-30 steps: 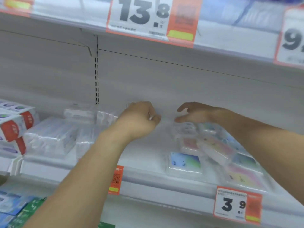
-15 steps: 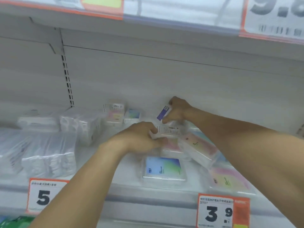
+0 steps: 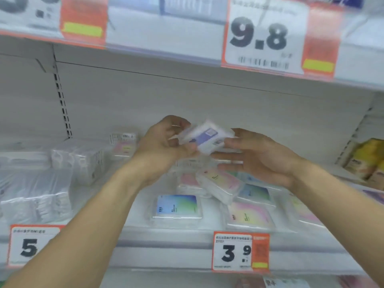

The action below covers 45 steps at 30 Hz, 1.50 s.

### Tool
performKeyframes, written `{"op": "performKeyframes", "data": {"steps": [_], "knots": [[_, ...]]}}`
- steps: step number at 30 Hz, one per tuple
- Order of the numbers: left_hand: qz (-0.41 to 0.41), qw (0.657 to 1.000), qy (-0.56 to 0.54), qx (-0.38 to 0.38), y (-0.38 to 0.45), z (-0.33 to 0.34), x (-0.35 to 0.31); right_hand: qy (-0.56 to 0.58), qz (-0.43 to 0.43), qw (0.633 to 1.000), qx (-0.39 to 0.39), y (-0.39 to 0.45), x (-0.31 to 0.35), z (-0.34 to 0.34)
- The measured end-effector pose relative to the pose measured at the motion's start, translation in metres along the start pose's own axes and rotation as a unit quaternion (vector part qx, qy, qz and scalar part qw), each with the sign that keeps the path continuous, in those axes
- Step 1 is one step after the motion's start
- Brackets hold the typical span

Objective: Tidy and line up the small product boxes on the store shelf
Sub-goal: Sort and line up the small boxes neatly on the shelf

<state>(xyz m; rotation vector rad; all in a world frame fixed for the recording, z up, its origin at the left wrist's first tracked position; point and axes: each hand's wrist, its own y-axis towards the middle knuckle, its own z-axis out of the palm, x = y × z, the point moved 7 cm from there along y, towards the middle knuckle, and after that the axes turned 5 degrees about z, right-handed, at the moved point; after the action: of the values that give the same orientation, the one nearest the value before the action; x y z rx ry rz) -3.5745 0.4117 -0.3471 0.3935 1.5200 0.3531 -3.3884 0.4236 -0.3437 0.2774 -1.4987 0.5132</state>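
1. Lifted off the pile since half a second ago: small clear box with a purple label (image 3: 205,139), now held in the air above the 3.9 price tag (image 3: 240,252).
2. Left hand (image 3: 164,142): fingers curled, pinching the box's left end.
3. Right hand (image 3: 257,154): fingers straight and close together, touching the box's right side and underside.
4. Lying jumbled behind the 3.9 price tag: pastel boxes (image 3: 218,183), one blue-green box (image 3: 176,206) flat at the shelf front.

Small boxes (image 3: 176,206) at lower centre are wrapped in glossy clear plastic film. Matt white painted metal is seen on the shelf (image 3: 187,244). Smooth printed paper price tags (image 3: 241,253) are sleeved in shiny plastic.
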Motion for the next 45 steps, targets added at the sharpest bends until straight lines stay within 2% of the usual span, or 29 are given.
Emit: {"op": "performKeyframes", "data": {"steps": [3,6,8,11,16,17,19,21,22,24,25,27,28,29,30,32,35,38,40,42,43,45], "knots": [[0.087,0.988,0.120,0.041,-0.008,0.034,-0.022,0.114,0.020,0.993,-0.032,-0.027,-0.009,-0.008],[0.079,0.985,0.097,0.120,-0.020,0.066,-0.030,0.099,-0.053,0.988,-0.106,-0.044,-0.010,-0.024],[0.059,0.992,0.053,0.096,-0.021,0.068,-0.029,0.081,-0.089,0.982,-0.145,-0.058,-0.010,-0.037],[0.034,0.997,0.056,0.044,-0.021,0.068,-0.026,0.071,-0.131,0.976,-0.157,-0.076,-0.007,-0.053],[0.044,0.994,0.064,0.079,-0.018,0.098,-0.026,0.040,-0.142,0.979,-0.137,-0.091,-0.001,-0.069],[0.050,0.994,0.066,0.077,-0.016,0.102,-0.027,0.012,-0.138,0.982,-0.131,-0.096,0.002,-0.072],[0.059,0.992,0.077,0.078,-0.014,0.119,-0.025,-0.117,-0.115,0.979,-0.125,-0.106,0.006,-0.081],[0.064,0.989,0.096,0.096,-0.016,0.148,-0.019,-0.258,-0.068,0.953,-0.141,-0.117,0.005,-0.096],[0.068,0.985,0.116,0.107,-0.017,0.164,-0.013,-0.293,-0.055,0.941,-0.164,-0.123,0.004,-0.109],[0.076,0.965,0.214,0.130,-0.017,0.194,0.002,-0.287,-0.077,0.918,-0.261,-0.138,0.011,-0.145],[0.083,0.943,0.283,0.153,-0.017,0.207,0.009,-0.252,-0.101,0.903,-0.333,-0.151,0.014,-0.171],[0.088,0.890,0.392,0.215,-0.017,0.229,0.022,-0.197,-0.129,0.843,-0.484,-0.181,0.011,-0.222],[0.080,0.868,0.424,0.246,-0.019,0.237,0.028,-0.198,-0.112,0.809,-0.543,-0.193,0.004,-0.244],[0.067,0.851,0.441,0.279,-0.022,0.245,0.036,-0.200,-0.087,0.786,-0.578,-0.201,-0.004,-0.261],[0.052,0.835,0.450,0.313,-0.025,0.253,0.044,-0.192,-0.057,0.783,-0.589,-0.206,-0.013,-0.269],[0.036,0.806,0.466,0.362,-0.032,0.265,0.057,-0.154,-0.024,0.798,-0.582,-0.207,-0.031,-0.284],[0.038,0.794,0.494,0.352,-0.031,0.268,0.064,-0.197,-0.022,0.784,-0.588,-0.211,-0.027,-0.288],[0.035,0.790,0.501,0.352,-0.031,0.272,0.065,-0.313,-0.013,0.724,-0.615,-0.219,-0.015,-0.281],[0.033,0.793,0.494,0.355,-0.033,0.274,0.062,-0.349,0.001,0.687,-0.637,-0.222,-0.009,-0.269],[0.039,0.817,0.472,0.329,-0.030,0.270,0.052,-0.366,-0.031,0.655,-0.660,-0.220,0.001,-0.255],[0.048,0.836,0.460,0.295,-0.025,0.264,0.044,-0.360,-0.079,0.660,-0.654,-0.213,0.007,-0.245],[0.076,0.855,0.470,0.204,-0.006,0.244,0.028,-0.330,-0.193,0.712,-0.589,-0.186,0.018,-0.217]]}}
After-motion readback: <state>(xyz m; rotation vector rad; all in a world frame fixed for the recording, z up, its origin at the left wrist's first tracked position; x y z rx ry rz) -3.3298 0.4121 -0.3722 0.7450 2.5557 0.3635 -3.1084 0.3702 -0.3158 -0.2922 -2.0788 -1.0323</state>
